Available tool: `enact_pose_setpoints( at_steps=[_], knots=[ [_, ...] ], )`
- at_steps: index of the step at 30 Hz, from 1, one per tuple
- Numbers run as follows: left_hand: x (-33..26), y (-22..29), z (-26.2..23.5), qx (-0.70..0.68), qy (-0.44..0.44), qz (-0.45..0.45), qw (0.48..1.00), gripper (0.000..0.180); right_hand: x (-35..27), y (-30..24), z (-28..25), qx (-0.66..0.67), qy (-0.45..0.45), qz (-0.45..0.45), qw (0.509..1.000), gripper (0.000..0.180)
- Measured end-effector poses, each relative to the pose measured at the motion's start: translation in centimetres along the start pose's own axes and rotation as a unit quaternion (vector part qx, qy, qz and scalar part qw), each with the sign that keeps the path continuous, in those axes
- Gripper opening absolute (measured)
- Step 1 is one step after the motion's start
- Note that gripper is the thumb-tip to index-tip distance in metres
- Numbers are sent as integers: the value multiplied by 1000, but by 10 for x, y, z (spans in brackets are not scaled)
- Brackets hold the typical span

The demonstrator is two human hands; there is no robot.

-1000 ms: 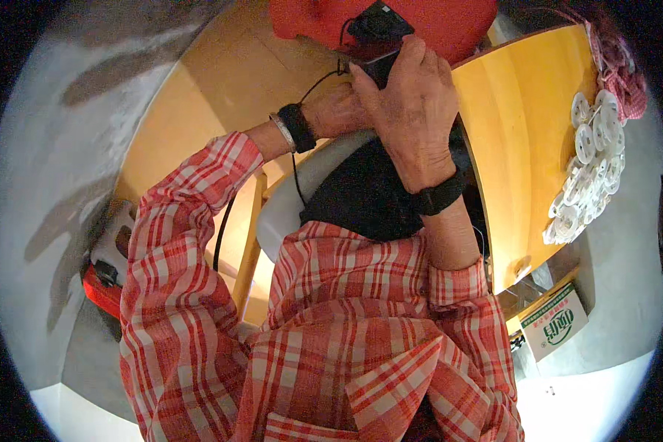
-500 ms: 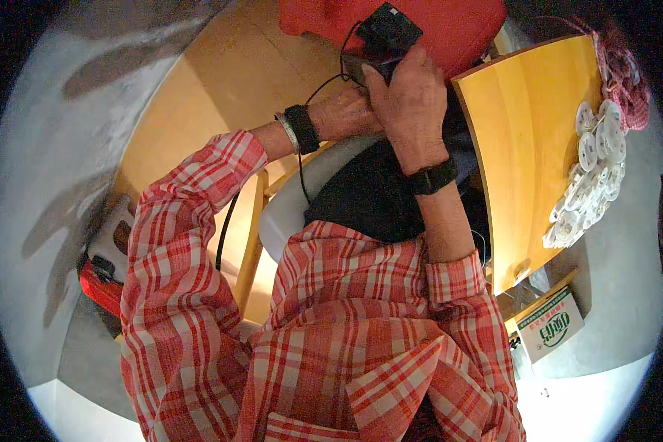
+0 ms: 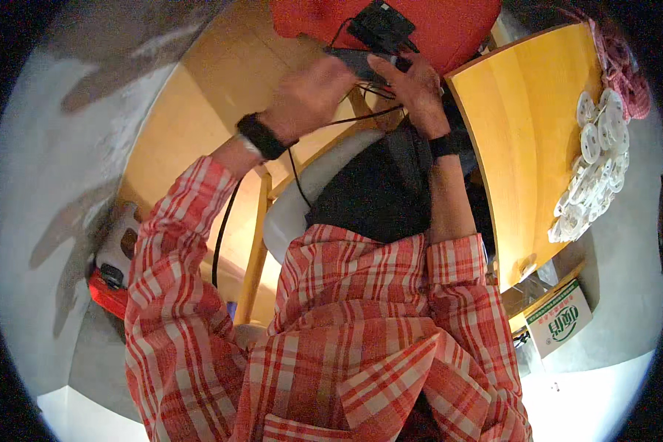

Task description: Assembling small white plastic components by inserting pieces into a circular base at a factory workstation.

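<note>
Above my lap, a dark elongated object (image 3: 361, 65) of unclear kind spans the space between my hands. My right hand (image 3: 418, 92) grips its right end, thumb on top and fingers curled around. At its left end, my left hand (image 3: 313, 96) is smeared by motion, so its fingers and grip do not show clearly. Just beyond lies a flat black rectangular device (image 3: 381, 26) against a red surface (image 3: 449, 29). A thin black cable (image 3: 361, 118) passes below my hands, with loops close to my right fingers.
A curved yellow wooden panel (image 3: 523, 132) stands at my right. Strung white plastic discs (image 3: 597, 169) hang beside it, with a pink checked cloth (image 3: 620, 74) above. At the lower right sits a white-and-green box (image 3: 563, 320); a red-and-white item (image 3: 114, 272) is at left.
My left hand has moved left and toward me, away from my right hand. The dark elongated object now shows between them. The flat black device has shifted slightly left.
</note>
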State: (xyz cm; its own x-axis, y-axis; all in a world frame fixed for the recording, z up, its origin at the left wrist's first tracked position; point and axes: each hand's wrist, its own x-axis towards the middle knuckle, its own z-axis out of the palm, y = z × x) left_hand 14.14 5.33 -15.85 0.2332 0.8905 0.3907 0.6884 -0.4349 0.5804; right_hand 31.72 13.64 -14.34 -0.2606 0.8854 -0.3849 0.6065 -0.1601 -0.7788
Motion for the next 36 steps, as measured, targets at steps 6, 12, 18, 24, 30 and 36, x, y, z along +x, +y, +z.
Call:
enact_pose_setpoints(
  at_steps=[6,12,18,24,30,36],
  knots=[
    [-79,-105,16,-545,74,-424,719,33,-5,-30,-2,139,-62,48,987,52],
    [-21,-117,40,-609,-177,-503,587,54,8,-7,-3,100,-108,64,987,54],
    [-1,-72,19,-697,-146,-412,569,43,31,15,-3,-7,-177,109,978,58],
    [4,-60,8,-599,-126,-538,579,39,29,22,0,88,-154,72,981,56],
    [-19,-65,7,-626,-113,-483,601,41,23,29,6,55,-116,-50,990,45],
    [-17,-51,-12,-593,-111,-558,570,34,16,8,7,-118,50,-52,990,39]
  ],
)
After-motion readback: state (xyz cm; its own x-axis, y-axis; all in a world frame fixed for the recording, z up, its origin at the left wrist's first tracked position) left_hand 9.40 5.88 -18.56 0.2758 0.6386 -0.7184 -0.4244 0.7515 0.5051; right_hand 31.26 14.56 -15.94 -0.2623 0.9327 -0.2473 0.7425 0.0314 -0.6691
